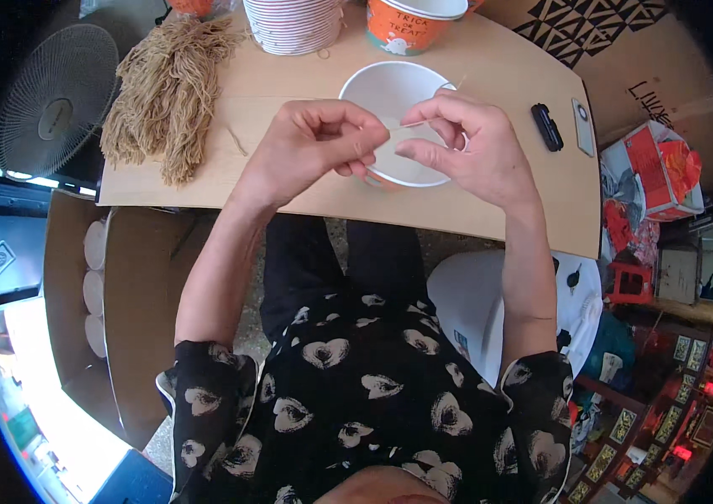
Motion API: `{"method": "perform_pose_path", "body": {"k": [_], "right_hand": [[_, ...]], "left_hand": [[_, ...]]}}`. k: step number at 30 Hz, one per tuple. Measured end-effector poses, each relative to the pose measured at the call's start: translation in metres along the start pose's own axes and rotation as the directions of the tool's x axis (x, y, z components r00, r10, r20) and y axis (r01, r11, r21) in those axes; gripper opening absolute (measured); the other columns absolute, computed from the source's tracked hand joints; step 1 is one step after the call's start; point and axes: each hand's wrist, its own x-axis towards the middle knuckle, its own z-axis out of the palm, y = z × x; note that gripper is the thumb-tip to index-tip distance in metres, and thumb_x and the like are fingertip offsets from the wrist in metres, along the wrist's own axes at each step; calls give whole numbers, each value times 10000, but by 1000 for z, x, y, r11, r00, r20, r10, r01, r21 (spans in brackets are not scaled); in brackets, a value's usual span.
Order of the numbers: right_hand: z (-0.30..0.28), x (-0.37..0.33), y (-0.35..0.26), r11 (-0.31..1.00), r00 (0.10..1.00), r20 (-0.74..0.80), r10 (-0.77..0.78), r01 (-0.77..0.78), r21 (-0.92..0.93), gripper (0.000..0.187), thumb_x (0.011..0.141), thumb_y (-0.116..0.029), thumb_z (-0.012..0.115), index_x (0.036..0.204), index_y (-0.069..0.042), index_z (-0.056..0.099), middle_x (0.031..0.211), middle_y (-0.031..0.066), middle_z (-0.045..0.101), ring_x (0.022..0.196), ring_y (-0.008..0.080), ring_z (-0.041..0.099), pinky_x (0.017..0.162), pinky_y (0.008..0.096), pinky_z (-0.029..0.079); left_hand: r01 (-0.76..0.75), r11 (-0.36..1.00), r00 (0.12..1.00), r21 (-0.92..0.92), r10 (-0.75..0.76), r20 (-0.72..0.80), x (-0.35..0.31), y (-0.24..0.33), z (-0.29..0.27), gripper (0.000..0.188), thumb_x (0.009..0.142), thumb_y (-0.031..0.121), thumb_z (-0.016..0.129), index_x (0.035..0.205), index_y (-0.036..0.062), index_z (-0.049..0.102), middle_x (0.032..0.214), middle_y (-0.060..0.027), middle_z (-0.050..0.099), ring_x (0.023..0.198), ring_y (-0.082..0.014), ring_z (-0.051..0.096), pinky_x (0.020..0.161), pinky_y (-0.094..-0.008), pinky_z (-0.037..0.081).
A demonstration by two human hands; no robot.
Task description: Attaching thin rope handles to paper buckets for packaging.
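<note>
Above a paper bucket (373,88) with a white inside, my two hands face each other. Fingertips of my left hand (314,147) are pinched together on one end of a thin pale string (411,127). The string runs across to my right hand (478,147), whose bent fingers hold it while the thumb lies a little below. A thin loose end sticks up over the right knuckles. Part of the bucket's rim is hidden behind both hands. To the left lies a bundle of tan twine (176,92).
A stack of nested paper buckets (293,25) and an orange printed bucket (415,32) stand at the table's far side. A black clip-like object (547,128) lies at right. A fan (56,118) and an open cardboard box (142,311) are at left, a white chair (466,294) below the table.
</note>
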Motion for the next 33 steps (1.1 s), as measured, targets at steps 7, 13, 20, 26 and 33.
{"method": "perform_pose_path", "body": {"k": [7,13,20,26,33], "right_hand": [[10,-5,20,938,984,-175,-27,86,335,52,857,-32,722,844,4,687,767,-9,606,700,64,505,639,232,391],[27,0,20,929,935,-344,-86,200,310,68,871,-60,719,859,5,704,738,-23,611,675,35,509,618,210,417],[18,7,39,775,783,-588,202,239,585,109,901,-105,703,892,4,692,741,-15,621,679,42,500,620,188,373],[21,8,57,605,758,-604,244,367,706,124,908,-110,688,904,12,663,739,2,592,639,57,452,599,214,348],[-16,-34,63,832,820,-543,180,167,528,127,918,-112,654,939,13,649,803,2,595,698,66,498,656,214,400]], "left_hand": [[-101,989,995,106,102,-7,-3,-3,-1,123,910,145,701,968,38,722,991,-41,705,686,-13,570,548,-170,462],[-149,983,988,109,152,-26,-5,-9,-6,92,881,126,707,880,35,716,988,-15,716,557,22,470,506,-158,409],[-279,912,952,300,304,-40,-8,-25,-12,48,852,36,698,886,3,689,962,-46,711,624,-28,581,566,-187,482],[-504,643,843,577,513,165,-6,-16,-2,97,828,19,706,924,6,691,928,-97,685,722,-198,682,638,-316,552],[-454,604,863,655,482,153,-4,-22,-6,199,813,56,742,1010,84,734,856,-77,640,721,-225,654,631,-330,527]]}}
